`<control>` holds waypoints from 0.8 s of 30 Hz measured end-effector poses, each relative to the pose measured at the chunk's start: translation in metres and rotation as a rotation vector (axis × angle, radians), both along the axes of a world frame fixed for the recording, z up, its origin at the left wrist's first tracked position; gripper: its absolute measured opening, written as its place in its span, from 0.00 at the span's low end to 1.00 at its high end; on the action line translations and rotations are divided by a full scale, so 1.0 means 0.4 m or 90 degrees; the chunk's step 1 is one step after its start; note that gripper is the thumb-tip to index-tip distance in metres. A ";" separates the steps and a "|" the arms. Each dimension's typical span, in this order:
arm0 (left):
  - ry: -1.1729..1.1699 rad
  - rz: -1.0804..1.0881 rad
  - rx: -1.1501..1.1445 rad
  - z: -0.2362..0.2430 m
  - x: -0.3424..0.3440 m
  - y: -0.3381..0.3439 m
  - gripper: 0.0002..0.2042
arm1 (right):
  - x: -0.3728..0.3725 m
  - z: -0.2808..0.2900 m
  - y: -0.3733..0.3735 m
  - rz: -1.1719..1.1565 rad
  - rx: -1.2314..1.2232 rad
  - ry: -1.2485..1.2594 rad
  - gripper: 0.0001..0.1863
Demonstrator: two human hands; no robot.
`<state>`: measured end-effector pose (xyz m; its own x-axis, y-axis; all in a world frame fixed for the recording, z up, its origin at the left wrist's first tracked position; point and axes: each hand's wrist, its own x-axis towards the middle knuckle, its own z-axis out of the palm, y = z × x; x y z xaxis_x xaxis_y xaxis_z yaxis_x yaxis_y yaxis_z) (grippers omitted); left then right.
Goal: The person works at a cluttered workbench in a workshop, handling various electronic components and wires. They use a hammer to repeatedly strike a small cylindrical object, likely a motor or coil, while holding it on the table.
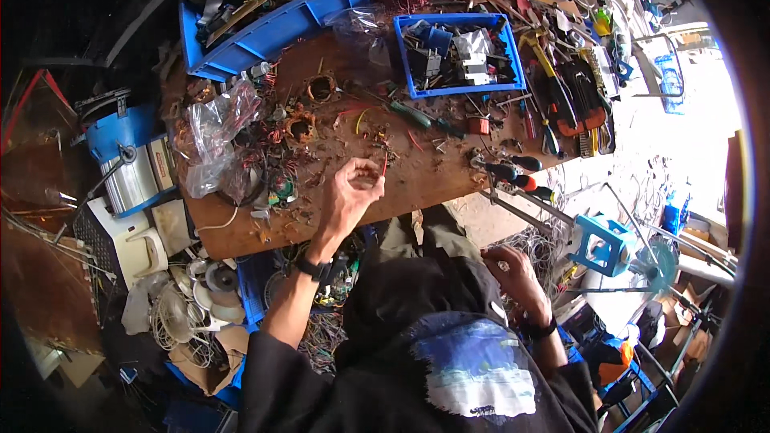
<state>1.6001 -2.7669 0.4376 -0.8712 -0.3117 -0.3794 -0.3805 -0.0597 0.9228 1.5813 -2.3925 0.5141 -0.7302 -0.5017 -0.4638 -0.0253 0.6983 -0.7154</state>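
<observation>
My left hand (353,192) is over the wooden workbench (417,180), its fingers pinched on a short, thin red piece of wire (385,166). Small metal bits and scraps lie around its fingertips, with a yellow wire (360,119) just beyond. Two copper-coloured wound rings (321,88) sit farther off to the left. Lower and to the right, off the bench's front edge, my right hand (516,274) rests beside my body with curled fingers. A small pale spot shows at those fingers, too small to name.
A blue crate (277,20) and a smaller blue tray (461,92) of parts stand at the back. Crumpled clear plastic (216,132) lies left. Screwdrivers (513,172) and pliers (573,124) crowd the right side. A turquoise stool (603,244) stands right, among tangled wires.
</observation>
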 end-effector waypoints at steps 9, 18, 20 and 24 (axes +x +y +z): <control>0.055 -0.123 -0.189 0.288 0.088 0.050 0.10 | -0.142 0.090 -0.390 -0.082 -0.398 -0.220 0.17; 0.182 -0.064 -0.361 0.380 0.122 0.032 0.10 | -0.150 0.144 -0.409 -0.022 -0.365 -0.327 0.12; 0.131 0.033 -0.120 0.395 0.128 0.049 0.07 | -0.145 0.161 -0.415 -0.043 -0.387 -0.346 0.11; 0.090 0.057 0.028 0.388 0.149 0.052 0.07 | -0.135 0.190 -0.422 -0.073 -0.433 -0.358 0.10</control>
<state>1.6596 -2.7461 0.5929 -0.8861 -0.3765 -0.2702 -0.2390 -0.1284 0.9625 1.5272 -2.5615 0.5902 -0.5469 -0.7367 -0.3977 0.4994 0.0942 -0.8613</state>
